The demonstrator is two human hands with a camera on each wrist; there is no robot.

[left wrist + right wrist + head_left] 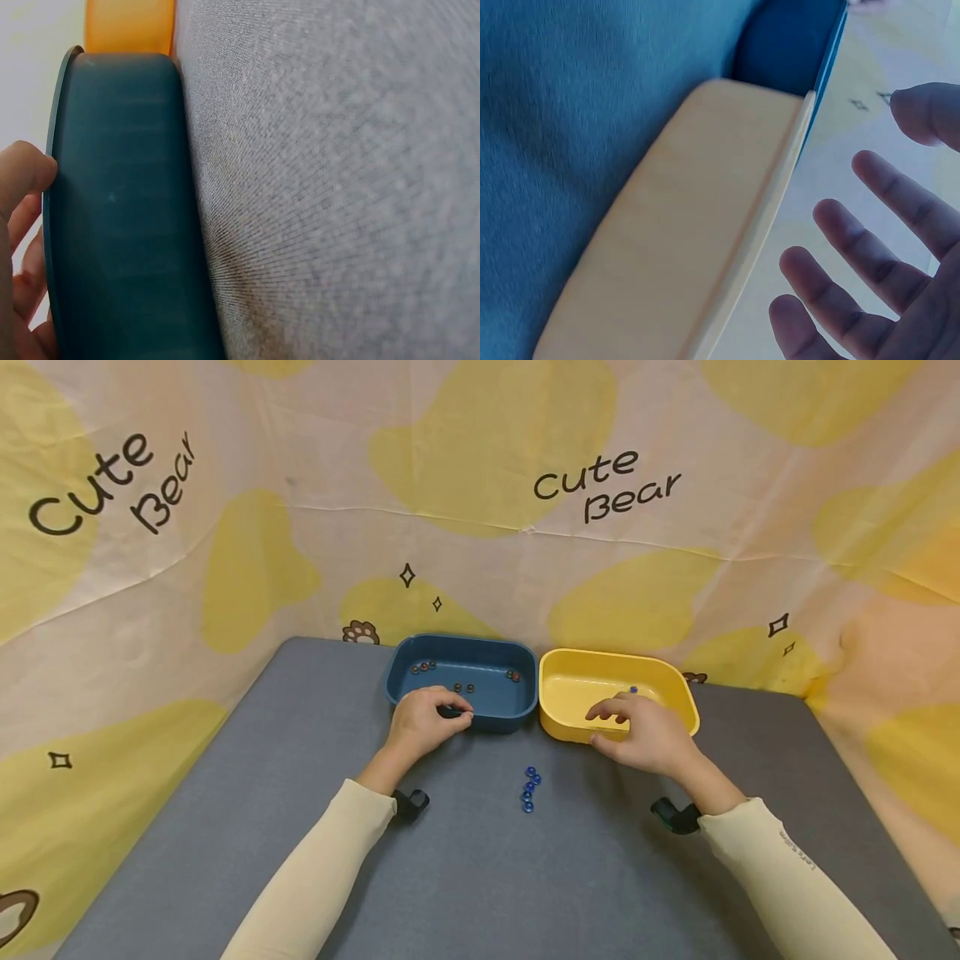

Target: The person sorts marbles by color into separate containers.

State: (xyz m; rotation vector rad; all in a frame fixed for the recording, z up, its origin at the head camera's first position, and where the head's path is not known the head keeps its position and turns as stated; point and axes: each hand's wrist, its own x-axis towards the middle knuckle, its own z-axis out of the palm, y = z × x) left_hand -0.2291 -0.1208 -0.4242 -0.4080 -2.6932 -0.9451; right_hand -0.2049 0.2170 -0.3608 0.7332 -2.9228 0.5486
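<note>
Cream fabric backdrop, printed with yellow patches and "Cute Bear" lettering, hangs behind a tabletop covered in grey-blue cloth. Left-hand grip: fingers bent, thumb and forefinger close together at the front rim of a dark-blue, round-cornered rectangular plastic tub; the left wrist view shows a digit at that rim. Whether anything is pinched there cannot be told. Right-hand grip: fingers apart and loosely bent, above the front edge of a bright-yellow plastic tub of like shape; the right wrist view shows nothing held. Nearest loose items: five small, round, blue glass marbles on the tabletop, in a slightly crooked file whose long axis runs roughly toward and away from the person. This file lies between the hands, on the person's side of both tubs: leftward and closer to the person from the right-hand grip, rightward and closer from the left. Right thumb tip is judged marginally nearer the file's far end. Tubs stand side by side, touching or nearly so. Dark-blue tub contains several reddish-brown marbles in scattered groups; bright-yellow tub shows one blue marble, its floor partly hidden by the hand.
</note>
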